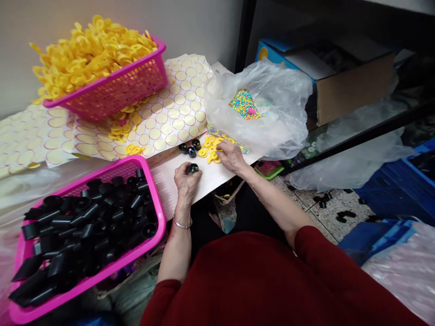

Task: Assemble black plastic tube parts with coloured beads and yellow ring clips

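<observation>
My left hand point(186, 180) is closed round a small black tube point(193, 168) held upright on the white board point(170, 181). My right hand point(231, 155) rests with bent fingers on a small heap of yellow plastic rings point(209, 149); whether it grips one is unclear. Three more black tubes point(190, 147) stand just left of that heap. A clear plastic bag point(268, 108) beyond my right hand holds tiny multicoloured beads point(245, 104).
A pink basket point(154, 199) full of black tubes sits at the near left. Another pink basket point(118, 93) heaped with yellow rings stands at the back left on sheets of round stickers point(176, 113). Cardboard box point(350, 86), blue crates point(404, 185) and bags lie to the right.
</observation>
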### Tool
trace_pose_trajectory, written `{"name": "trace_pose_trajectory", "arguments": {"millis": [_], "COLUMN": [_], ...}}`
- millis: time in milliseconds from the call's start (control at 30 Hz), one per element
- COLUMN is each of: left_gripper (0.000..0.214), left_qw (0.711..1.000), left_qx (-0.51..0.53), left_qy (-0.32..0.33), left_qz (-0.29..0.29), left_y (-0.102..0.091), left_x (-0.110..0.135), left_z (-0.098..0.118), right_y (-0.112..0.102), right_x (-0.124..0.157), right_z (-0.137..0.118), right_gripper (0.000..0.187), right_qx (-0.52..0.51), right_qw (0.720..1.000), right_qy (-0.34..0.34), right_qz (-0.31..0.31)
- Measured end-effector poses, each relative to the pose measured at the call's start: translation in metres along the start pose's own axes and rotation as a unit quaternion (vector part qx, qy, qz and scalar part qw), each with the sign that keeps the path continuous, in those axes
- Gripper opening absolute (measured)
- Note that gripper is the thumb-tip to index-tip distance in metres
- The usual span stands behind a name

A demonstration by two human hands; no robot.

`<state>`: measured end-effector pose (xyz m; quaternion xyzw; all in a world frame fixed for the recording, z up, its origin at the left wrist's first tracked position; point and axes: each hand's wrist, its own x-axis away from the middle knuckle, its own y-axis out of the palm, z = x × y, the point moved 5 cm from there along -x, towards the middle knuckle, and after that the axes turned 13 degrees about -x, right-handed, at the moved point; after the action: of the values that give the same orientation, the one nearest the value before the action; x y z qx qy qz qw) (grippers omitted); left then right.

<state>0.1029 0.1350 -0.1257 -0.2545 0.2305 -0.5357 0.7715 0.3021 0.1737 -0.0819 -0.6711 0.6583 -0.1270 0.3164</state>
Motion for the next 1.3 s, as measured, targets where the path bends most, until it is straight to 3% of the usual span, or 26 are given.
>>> {"name": "trace_pose_trajectory", "arguments": {"millis": [100, 267, 467, 733, 933, 1067, 1300], "left_gripper": [0.040, 0.038, 0.032, 0.032, 0.032, 0.033, 0.030], "left_qw": [1.000, 0.998, 0.996, 0.997, 0.997, 0.997, 0.996], "left_qx": [-0.005, -0.059, -0.071, -0.059, -0.061, -0.066, -0.071], "left_qy": [-0.016, 0.016, 0.045, 0.055, 0.052, 0.045, 0.061], "left_qz": [0.001, -0.001, 0.003, 0.004, 0.006, 0.004, 0.013], "left_y": [0.000, 0.001, 0.001, 0.002, 0.001, 0.001, 0.001], "left_x": [0.002, 0.001, 0.001, 0.002, 0.003, 0.003, 0.004], "left_z": [-0.001, 0.003, 0.006, 0.004, 0.006, 0.006, 0.003], "right_y": [-0.008, -0.034, -0.038, -0.049, -0.027, -0.005, -0.007], "right_x": [0.000, 0.040, 0.064, 0.055, 0.056, 0.049, 0.012], "right_z": [0.004, 0.029, 0.049, 0.053, 0.027, 0.014, 0.011], "right_gripper": [0.023, 0.030, 0.032, 0.032, 0.028, 0.033, 0.034], "right_qx": [0.087, 0.176, 0.158, 0.121, 0.219, 0.197, 0.179], "right_qw": [0.993, 0.966, 0.975, 0.975, 0.972, 0.976, 0.979], "right_qy": [0.079, 0.167, 0.146, 0.159, 0.085, 0.052, 0.099], "right_qz": [0.023, 0.086, 0.045, 0.092, -0.007, -0.076, -0.021]}}
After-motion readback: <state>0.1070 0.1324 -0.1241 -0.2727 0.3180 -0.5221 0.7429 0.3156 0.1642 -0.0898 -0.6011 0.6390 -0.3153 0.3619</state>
